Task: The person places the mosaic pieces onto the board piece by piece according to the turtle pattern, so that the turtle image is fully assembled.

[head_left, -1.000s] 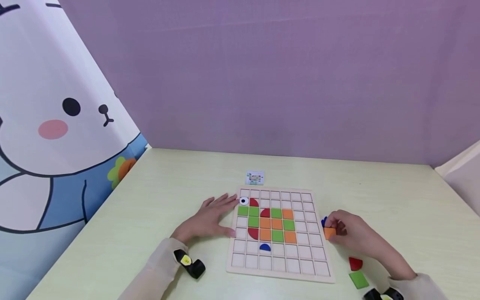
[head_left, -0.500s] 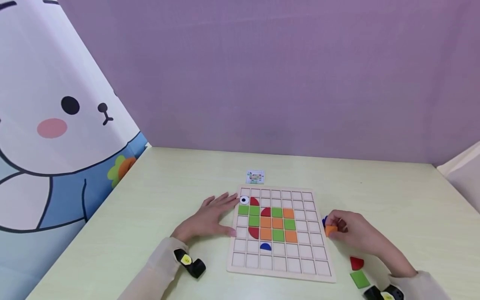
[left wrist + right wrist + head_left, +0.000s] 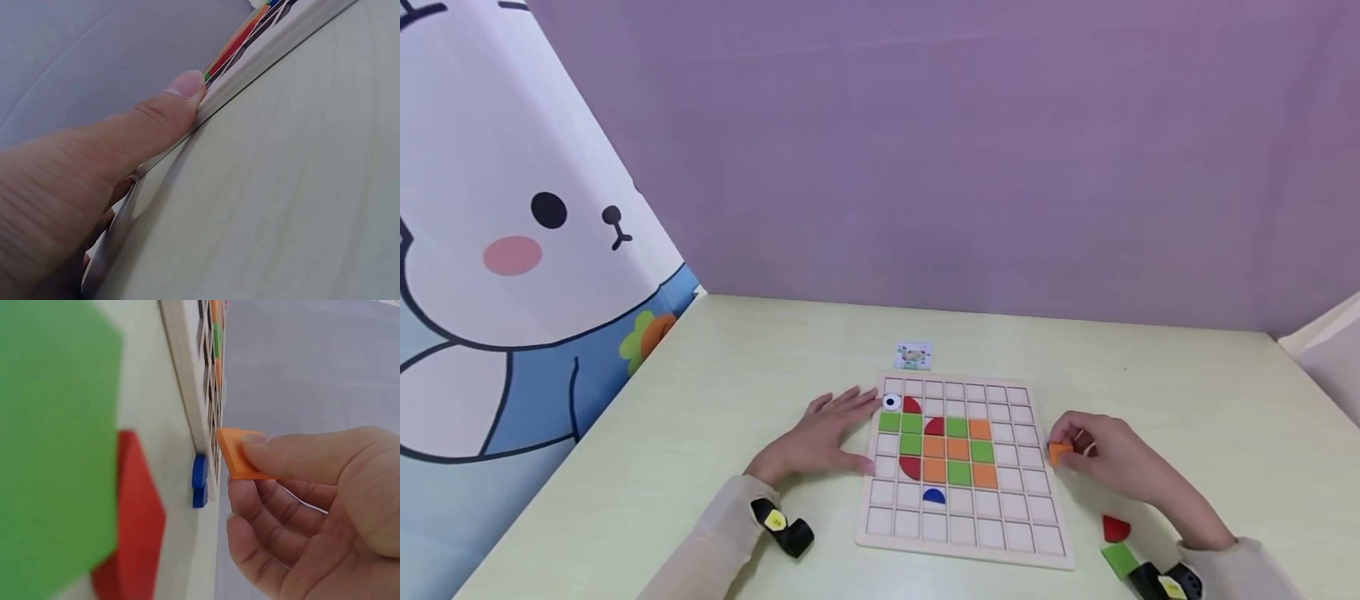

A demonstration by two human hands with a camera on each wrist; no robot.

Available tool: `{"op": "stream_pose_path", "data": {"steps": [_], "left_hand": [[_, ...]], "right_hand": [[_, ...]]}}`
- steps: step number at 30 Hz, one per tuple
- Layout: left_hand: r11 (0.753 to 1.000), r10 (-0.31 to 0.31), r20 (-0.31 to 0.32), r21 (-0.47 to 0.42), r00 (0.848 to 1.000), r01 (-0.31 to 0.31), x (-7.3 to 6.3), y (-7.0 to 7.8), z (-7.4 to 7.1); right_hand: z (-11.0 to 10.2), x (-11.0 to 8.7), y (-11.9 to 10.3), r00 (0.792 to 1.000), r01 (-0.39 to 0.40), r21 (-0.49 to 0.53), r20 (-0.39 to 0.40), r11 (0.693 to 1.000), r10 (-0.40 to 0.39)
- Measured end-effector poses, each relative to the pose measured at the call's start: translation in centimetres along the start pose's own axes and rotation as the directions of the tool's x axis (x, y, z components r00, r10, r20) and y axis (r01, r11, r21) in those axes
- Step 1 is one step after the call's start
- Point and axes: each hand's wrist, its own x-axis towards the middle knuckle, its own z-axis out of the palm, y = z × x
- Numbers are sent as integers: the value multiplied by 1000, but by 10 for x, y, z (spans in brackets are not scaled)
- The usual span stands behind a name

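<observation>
My right hand [image 3: 1101, 454] pinches an orange square tile [image 3: 1059, 453] just off the right edge of a pale wooden grid board [image 3: 955, 528]. In the right wrist view the thumb lies flat on that orange tile [image 3: 234, 455], with the fingers curled beneath. Blue pieces [image 3: 199, 475] sit on the table beside the board's edge; the hand hides them in the head view. Spread out, my left hand [image 3: 820, 435] rests along the board's left side, its thumb [image 3: 178, 103] against the edge. Green, orange and red tiles, a blue half-round [image 3: 934, 497] and an eye disc [image 3: 891, 402] lie in the grid.
A red piece [image 3: 1116, 528] and a green square tile [image 3: 1120, 560] lie on the table by my right wrist. Behind the board is a small picture card [image 3: 913, 356]. A purple cloth [image 3: 970, 167] hangs at the table's far edge.
My right hand has shifted slightly up and the orange tile rises with it. The blue pieces, earlier visible beside the fingers, are now covered in the head view. My left hand stays put.
</observation>
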Motion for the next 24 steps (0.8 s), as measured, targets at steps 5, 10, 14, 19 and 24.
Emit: {"op": "stream_pose_path", "data": {"steps": [5,10,14,19,24], "left_hand": [[1000,13,-2,-1,1000,-13,0,0,0],[1000,8,0,0,1000,-8,0,0,0],[1000,7,0,-2,1000,-7,0,1,0],[1000,8,0,-8,1000,-8,-1,2,-1],[1000,-3,3,0,1000,3,-1,2,-1]], "right_hand": [[2,6,-6,999,39,23,-7,999,-39],[6,15,-13,998,62,60,2,996,-62],[8,20,-18,998,53,95,30,994,-56],[12,27,-22,998,24,115,56,993,-31],[18,32,-25,997,-12,134,79,991,1]]}}
